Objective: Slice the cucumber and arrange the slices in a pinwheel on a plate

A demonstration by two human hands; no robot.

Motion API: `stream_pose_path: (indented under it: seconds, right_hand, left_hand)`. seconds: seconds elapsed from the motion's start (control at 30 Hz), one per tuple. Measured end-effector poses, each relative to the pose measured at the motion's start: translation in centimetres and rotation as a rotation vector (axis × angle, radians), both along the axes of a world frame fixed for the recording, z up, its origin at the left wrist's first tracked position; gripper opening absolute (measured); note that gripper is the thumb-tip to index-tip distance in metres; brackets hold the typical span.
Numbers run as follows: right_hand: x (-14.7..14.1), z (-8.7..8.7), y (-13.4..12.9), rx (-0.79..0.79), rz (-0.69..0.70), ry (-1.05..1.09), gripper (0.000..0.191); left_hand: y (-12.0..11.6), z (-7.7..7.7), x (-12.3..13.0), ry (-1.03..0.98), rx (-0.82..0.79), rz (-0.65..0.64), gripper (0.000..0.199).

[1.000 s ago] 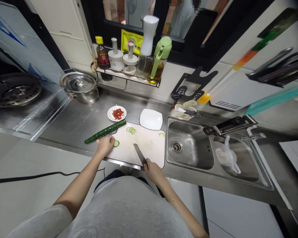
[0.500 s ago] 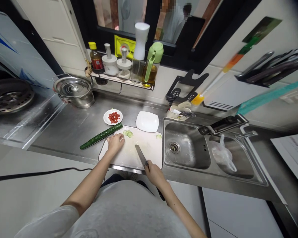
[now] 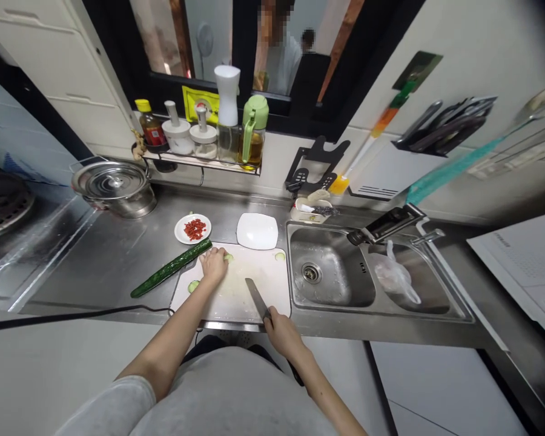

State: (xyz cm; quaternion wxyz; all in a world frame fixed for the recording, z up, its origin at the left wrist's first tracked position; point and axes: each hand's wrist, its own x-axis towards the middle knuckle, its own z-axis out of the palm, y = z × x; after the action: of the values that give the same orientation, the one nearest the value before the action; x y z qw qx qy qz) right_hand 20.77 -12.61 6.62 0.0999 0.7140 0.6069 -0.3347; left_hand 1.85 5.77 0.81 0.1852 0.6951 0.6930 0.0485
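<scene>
My left hand point(image 3: 213, 264) reaches over the upper left of the white cutting board point(image 3: 240, 306), fingers curled down on thin cucumber slices point(image 3: 228, 257) that peek out beside the fingertips. A pale green cucumber piece point(image 3: 193, 286) lies left of my wrist, and another slice point(image 3: 280, 257) rests in the board's upper right corner. In my right hand point(image 3: 281, 332) is a kitchen knife point(image 3: 255, 295), its blade pointing away from me over the board. The long dark green cucumber point(image 3: 171, 267) lies slantwise on the counter, its cut end at the board's upper left corner.
Behind the board are a small plate of chopped red pieces point(image 3: 194, 229) and a white dish point(image 3: 257, 231). To the right is a steel double sink point(image 3: 331, 272), with a plastic bag point(image 3: 396, 274) in one basin. A lidded pot point(image 3: 118, 188) stands back left, below a condiment shelf point(image 3: 204, 161).
My left hand has moved onto the sliced cucumber, covering most of it. A cucumber piece now shows left of my wrist. The knife stays in my right hand, and the view has shifted.
</scene>
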Motion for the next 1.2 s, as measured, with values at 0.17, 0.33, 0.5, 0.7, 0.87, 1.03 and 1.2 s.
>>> stream_pose_path:
  seconds: [0.17, 0.33, 0.5, 0.7, 0.87, 1.03, 1.2]
  right_hand:
    - [0.1, -0.2, -0.2, 0.018, -0.005, 0.001, 0.026]
    - [-0.2, 0.1, 0.2, 0.021, -0.004, -0.019, 0.024]
    - [-1.1, 0.7, 0.6, 0.020, 0.020, -0.011, 0.022]
    - [-2.7, 0.8, 0.7, 0.044, 0.070, -0.003, 0.024]
    - [-4.3, 0.1, 1.1, 0.061, 0.147, -0.011, 0.025]
    - [-5.5, -0.1, 1.8, 0.064, 0.209, -0.044, 0.027]
    - [-6.0, -0.1, 2.5, 0.093, 0.262, -0.073, 0.026]
  left_hand:
    - [-0.1, 0.6, 0.0, -0.077, -0.035, 0.013, 0.023]
    - [-0.9, 2.1, -1.4, -0.198, -0.100, 0.051, 0.021]
    - [-2.9, 2.4, -2.9, -0.263, -0.225, 0.033, 0.018]
    - [-4.3, 1.0, -4.1, -0.202, -0.268, -0.002, 0.020]
    - [-4.3, 0.2, -4.7, -0.122, -0.195, -0.071, 0.025]
    - [-4.5, -0.6, -5.2, -0.135, -0.139, -0.083, 0.029]
    - [-4.7, -1.0, -5.4, -0.143, -0.120, -0.072, 0.027]
